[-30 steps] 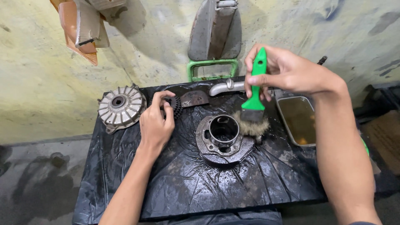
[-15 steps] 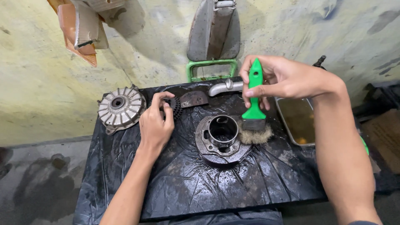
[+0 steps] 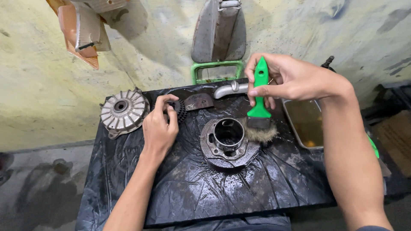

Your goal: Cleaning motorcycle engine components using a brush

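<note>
The right hand is gripping the green brush, which has been dropping over the last second until its bristles are touching the round metal housing at the tabletop centre. The left hand is closing on a small gear (unmoved). Wet black sheeting is covering the tabletop, which is standing against a stained wall.

On the counter, at centre, a round hub; just right of it, touching its rim, a brush, bristles down, held from above by the right hand. Left of the hub, the left hand, fingertips on a small gear. Farther left, at the counter's edge, a finned disc. Behind the hub, a flat plate and a curved pipe. Far right, a tray of liquid.
</note>
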